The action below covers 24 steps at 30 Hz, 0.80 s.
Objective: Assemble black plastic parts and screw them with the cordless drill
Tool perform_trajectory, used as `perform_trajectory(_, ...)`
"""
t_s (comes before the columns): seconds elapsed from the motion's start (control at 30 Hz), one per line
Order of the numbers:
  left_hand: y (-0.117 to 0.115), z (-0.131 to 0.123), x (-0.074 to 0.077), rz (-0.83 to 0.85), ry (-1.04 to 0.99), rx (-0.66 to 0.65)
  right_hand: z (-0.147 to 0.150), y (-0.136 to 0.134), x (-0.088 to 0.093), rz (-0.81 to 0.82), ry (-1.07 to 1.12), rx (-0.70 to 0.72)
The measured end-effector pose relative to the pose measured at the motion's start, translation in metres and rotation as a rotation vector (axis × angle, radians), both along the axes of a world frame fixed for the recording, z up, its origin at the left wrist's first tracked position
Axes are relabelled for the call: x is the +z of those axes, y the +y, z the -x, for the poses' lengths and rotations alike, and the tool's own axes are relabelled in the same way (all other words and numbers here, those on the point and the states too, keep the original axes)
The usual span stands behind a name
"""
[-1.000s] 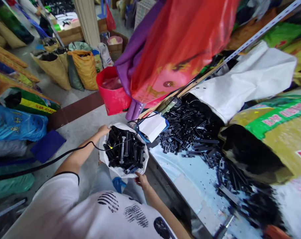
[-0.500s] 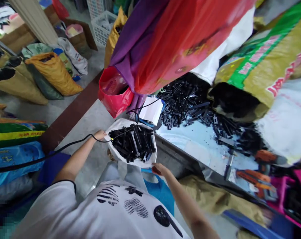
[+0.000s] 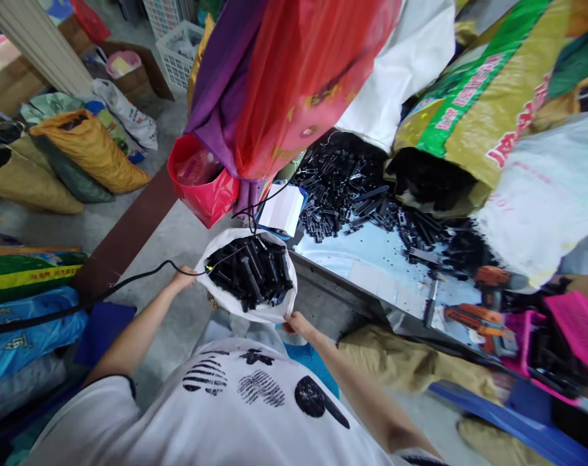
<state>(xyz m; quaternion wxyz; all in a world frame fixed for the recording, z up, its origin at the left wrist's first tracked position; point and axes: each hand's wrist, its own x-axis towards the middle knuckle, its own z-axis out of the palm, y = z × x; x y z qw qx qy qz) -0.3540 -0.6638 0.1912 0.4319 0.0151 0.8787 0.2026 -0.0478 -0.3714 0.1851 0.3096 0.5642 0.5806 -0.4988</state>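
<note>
A white woven sack (image 3: 245, 314) stands upright in front of my body, its mouth spread wide. Long black plastic parts (image 3: 250, 272) fill it near to the rim. My left hand (image 3: 183, 278) is closed on the sack's left rim. On the near right rim, my right hand (image 3: 298, 323) grips the sack's edge with curled fingers. A black cable (image 3: 143, 275) runs from the left across the sack's mouth toward the table.
To the right, a metal-topped table (image 3: 366, 275) bears a heap of small black parts (image 3: 333, 194), orange power drills (image 3: 483, 323) and a pink basket (image 3: 527, 343). Red and purple bags (image 3: 284, 97) hang ahead. A tan filled sack (image 3: 420, 362) lies below; a yellow sack (image 3: 90, 145) stands left.
The view has turned slightly right, so the surroundings shift left. Both hands keep hold of the sack's rim, and the sack sits a little closer to the table edge.
</note>
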Motion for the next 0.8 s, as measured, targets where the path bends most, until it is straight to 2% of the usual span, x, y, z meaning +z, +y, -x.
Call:
perform_trajectory(0.07,-0.015,0.011,0.01,-0.061,0.054,0.077,0.001,-0.006,0.006,-0.008,0.064,0.089)
perform_trajectory(0.17,-0.017,0.018,0.015,-0.144,0.131,0.174,0.018,-0.005,0.017,-0.179,0.213,0.22)
perform_trajectory(0.23,-0.008,0.017,0.012,-0.187,0.172,0.224,0.048,0.001,0.024,-0.352,0.387,0.313)
perform_trajectory(0.33,0.007,0.015,0.008,-0.22,0.226,0.266,0.112,0.006,0.026,-0.636,0.66,0.549)
perform_trajectory(0.4,0.014,0.015,0.007,-0.222,0.241,0.261,0.148,0.0,0.021,-0.72,0.707,0.701)
perform_trajectory(0.47,0.017,0.013,0.006,-0.207,0.24,0.235,0.166,-0.012,0.014,-0.716,0.678,0.803)
perform_trajectory(0.53,0.018,0.011,0.004,-0.181,0.231,0.194,0.17,-0.026,0.008,-0.721,0.645,0.843)
perform_trajectory(0.63,0.021,0.007,0.001,-0.127,0.228,0.112,0.177,-0.036,0.005,-0.824,0.618,0.751)
perform_trajectory(0.7,0.025,0.004,0.002,-0.072,0.257,0.063,0.199,-0.036,0.007,-0.843,0.587,0.724)
perform_trajectory(0.8,0.039,-0.001,0.007,0.043,0.372,0.017,0.248,-0.034,0.009,-0.685,0.469,0.849)
